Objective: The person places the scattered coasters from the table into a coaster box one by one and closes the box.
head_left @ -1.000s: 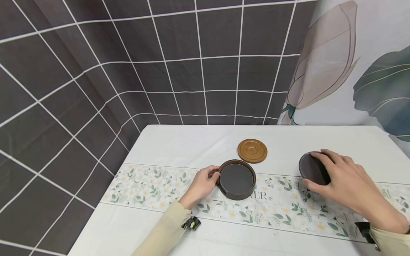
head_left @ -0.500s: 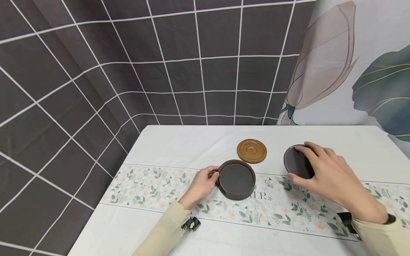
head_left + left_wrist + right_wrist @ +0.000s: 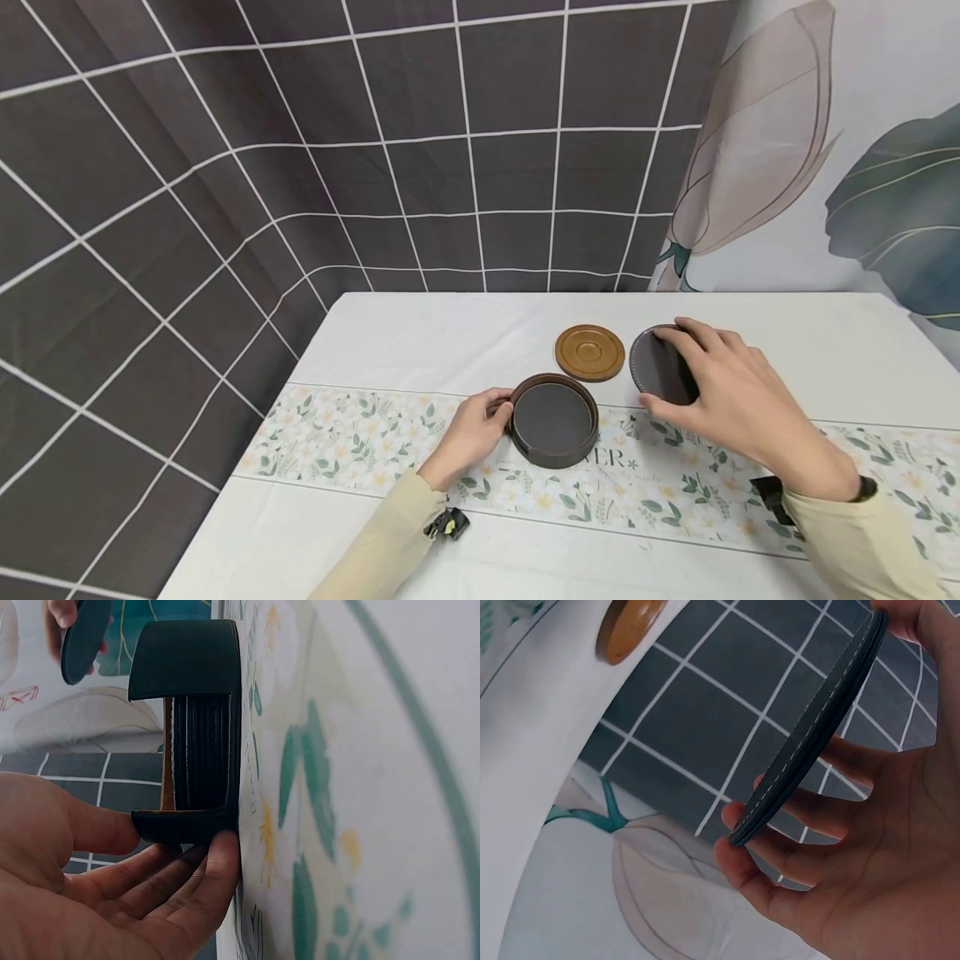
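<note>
My left hand [image 3: 472,429] grips the side of a round dark coaster holder [image 3: 184,660], thumb at its rim and fingers along its outer wall. The holder stands on the table; several dark coasters [image 3: 201,750] are stacked inside, showing through the gap in its wall. In my right hand [image 3: 735,392] is a round dark leather coaster [image 3: 662,365] with pale stitching at its edge, pinched by the rim between thumb and fingertips. It is tilted and held up above the table, right of the holder. The right wrist view shows its layered edge.
A round brown wooden disc [image 3: 590,352] with a ringed centre lies on the table just behind the holder. A floral strip [image 3: 360,433] crosses the white table [image 3: 435,333]. Dark grid-patterned cloth [image 3: 517,167] hangs behind and at the left, with leaf-printed cloth at the right.
My right hand has moved left and slightly away from me with the coaster, closer to the wooden disc and the holder. The left hand and the holder have stayed in place.
</note>
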`<state>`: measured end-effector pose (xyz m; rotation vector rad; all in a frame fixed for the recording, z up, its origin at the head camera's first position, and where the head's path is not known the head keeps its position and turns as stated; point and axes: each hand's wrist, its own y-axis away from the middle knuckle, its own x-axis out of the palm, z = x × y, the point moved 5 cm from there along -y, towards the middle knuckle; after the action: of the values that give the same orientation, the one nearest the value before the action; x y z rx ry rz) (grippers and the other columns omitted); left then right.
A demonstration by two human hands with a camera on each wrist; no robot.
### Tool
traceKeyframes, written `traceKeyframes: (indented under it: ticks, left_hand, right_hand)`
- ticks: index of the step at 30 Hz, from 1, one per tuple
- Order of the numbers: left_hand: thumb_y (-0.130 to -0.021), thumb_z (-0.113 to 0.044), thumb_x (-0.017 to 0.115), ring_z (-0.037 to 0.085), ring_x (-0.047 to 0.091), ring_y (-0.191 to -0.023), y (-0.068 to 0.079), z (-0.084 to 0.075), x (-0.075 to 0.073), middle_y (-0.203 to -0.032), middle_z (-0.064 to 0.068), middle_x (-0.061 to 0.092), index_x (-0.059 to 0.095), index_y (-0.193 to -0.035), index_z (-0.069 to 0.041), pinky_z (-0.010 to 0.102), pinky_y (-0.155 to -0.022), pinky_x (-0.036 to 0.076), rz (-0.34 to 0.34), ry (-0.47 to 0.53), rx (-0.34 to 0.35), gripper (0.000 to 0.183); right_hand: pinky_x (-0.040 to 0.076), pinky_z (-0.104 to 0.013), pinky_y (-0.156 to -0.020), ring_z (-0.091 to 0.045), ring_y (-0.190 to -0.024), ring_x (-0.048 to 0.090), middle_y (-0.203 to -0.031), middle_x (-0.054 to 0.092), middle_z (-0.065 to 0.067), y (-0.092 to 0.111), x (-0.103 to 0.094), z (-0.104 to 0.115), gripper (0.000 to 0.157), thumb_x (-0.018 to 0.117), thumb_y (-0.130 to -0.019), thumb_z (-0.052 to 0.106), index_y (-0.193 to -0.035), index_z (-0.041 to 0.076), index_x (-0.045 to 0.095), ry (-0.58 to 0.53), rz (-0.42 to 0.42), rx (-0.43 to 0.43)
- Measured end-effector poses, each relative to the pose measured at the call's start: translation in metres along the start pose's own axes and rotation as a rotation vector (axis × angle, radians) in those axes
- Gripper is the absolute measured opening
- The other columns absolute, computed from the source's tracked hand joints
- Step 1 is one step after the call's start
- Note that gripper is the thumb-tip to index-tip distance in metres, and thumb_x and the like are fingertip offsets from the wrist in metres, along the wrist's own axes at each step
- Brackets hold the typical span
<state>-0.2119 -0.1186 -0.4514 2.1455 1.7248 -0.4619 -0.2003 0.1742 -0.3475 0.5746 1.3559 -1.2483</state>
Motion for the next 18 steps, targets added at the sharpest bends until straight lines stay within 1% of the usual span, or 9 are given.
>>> traceKeyframes:
  ticks: [5,10,18]
  left_hand:
    - [-0.108,-0.012,0.049,0.03,0.066,-0.12,0.001,0.0,0.0,-0.126,0.017,0.069,0.064,-0.133,-0.001,0.039,-0.098,0.057,0.007,0.014,-0.008,0.031]
    - [-0.108,-0.012,0.049,0.03,0.065,-0.12,0.001,0.0,0.0,-0.127,0.016,0.069,0.064,-0.133,-0.001,0.039,-0.098,0.057,0.009,0.011,-0.008,0.032]
    - [-0.108,-0.012,0.049,0.029,0.066,-0.118,0.001,-0.001,0.0,-0.126,0.016,0.069,0.064,-0.133,-0.001,0.039,-0.097,0.057,0.012,0.02,-0.009,0.031]
  right_hand:
    - [0.046,-0.063,-0.079,-0.051,-0.118,0.051,-0.145,0.049,-0.024,-0.006,0.001,0.012,0.081,0.08,-0.079,0.055,-0.142,0.011,0.056,-0.016,0.003,-0.01]
    - [0.047,-0.061,-0.082,-0.049,-0.12,0.051,-0.147,0.049,-0.022,-0.011,0.002,0.023,0.078,0.08,-0.079,0.052,-0.142,0.012,0.056,-0.037,0.006,-0.021]
    - [0.048,-0.061,-0.084,-0.047,-0.12,0.053,-0.146,0.051,-0.019,-0.018,0.008,0.038,0.078,0.08,-0.078,0.052,-0.142,0.013,0.057,-0.048,0.007,-0.044]
